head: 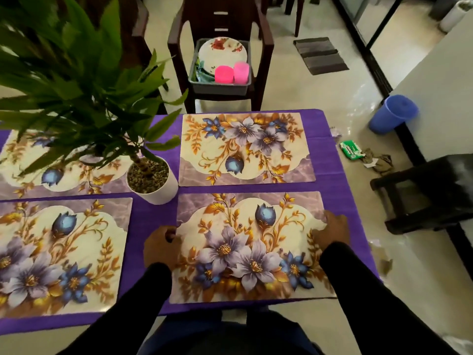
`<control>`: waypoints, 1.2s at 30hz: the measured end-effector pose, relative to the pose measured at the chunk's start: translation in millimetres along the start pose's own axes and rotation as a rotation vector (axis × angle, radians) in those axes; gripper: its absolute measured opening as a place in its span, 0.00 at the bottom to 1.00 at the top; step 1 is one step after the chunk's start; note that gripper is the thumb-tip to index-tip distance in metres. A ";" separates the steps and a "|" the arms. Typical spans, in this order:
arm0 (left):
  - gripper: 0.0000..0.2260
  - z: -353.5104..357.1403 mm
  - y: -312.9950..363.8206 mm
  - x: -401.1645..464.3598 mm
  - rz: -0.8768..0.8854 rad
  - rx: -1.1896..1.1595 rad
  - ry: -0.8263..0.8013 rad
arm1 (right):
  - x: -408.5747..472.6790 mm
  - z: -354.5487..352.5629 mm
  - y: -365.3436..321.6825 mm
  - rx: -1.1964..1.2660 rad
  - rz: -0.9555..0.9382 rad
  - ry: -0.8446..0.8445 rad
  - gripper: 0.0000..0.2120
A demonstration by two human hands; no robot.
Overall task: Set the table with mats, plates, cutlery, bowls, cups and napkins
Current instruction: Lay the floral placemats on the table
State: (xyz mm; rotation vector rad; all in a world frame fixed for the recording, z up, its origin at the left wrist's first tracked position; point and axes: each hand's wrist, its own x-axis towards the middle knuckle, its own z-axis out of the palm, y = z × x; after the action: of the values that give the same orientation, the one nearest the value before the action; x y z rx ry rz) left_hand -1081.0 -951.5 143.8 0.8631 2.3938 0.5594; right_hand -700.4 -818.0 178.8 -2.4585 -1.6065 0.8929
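A purple-covered counter (153, 221) was seen from above, with four floral mats laid on it. The near-right mat (252, 248) was held at both short edges. The left hand (160, 245) was curled at the mat's left edge, its fingers (169, 234) apparently pinching the edge, though the grip was partly hidden. The right hand (332, 233) was laid on the right edge with fingers (329, 217) fairly straight, pressing rather than clenched. Beyond the fingers lay the far-right mat (245, 148); to the left of the left fingers lay the near-left mat (61, 254), and past it the far-left mat (64, 165), partly hidden by leaves.

The mat stage was judged nearly done; plates, cutlery, bowls, cups and napkins were not yet on the counter.

Risks were judged as follows. The held mat's near edge lay close to the counter's edge, so a pull toward the body could leave it overhanging. A white plant pot (153, 180) stood just beyond the left fingers, almost touching the mat's far-left corner; a push away could nudge or tip it. The cloth could be dragged into wrinkles by the pressing fingers.

Well beyond the fingers, a grey tub (220, 85) was set on a dark chair (220, 26). In it were a floral plate (222, 53), two pink cups (231, 73) and something green that could not be made out.
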 end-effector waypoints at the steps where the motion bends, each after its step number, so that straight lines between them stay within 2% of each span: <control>1: 0.09 2.9 1.4 -2.2 -0.009 0.002 0.025 | 3.0 -0.4 2.0 -0.007 -0.017 -0.015 0.20; 7: 0.11 20.8 6.1 -13.4 -0.068 -0.031 0.158 | 24.2 -3.2 10.2 0.001 -0.140 -0.053 0.20; 12: 0.14 28.3 6.5 -19.3 -0.076 -0.049 0.151 | 38.0 -4.8 10.6 -0.018 -0.186 -0.080 0.20; 15: 0.19 31.7 -0.9 -22.0 0.003 -0.024 0.159 | 40.5 -5.3 11.3 -0.036 -0.204 -0.081 0.19; 19: 0.19 29.9 6.8 -23.5 0.014 -0.040 0.168 | 40.7 -4.9 11.5 -0.092 -0.207 -0.082 0.19; 23: 0.20 33.0 3.4 -20.4 0.050 -0.072 0.175 | 41.1 -2.2 13.9 -0.104 -0.175 -0.101 0.21; 32: 0.19 39.5 -13.2 -7.8 0.011 -0.025 0.150 | 31.9 -3.3 23.3 -0.088 -0.148 -0.160 0.26; 36: 0.21 42.3 -16.6 -9.5 -0.006 0.008 0.142 | 29.7 -6.8 22.3 -0.143 -0.133 -0.223 0.34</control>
State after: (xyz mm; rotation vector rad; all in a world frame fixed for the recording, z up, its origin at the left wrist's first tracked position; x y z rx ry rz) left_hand -1056.9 -961.3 105.4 0.8441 2.5266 0.6283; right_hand -670.4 -800.9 163.7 -2.3764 -1.9444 1.1015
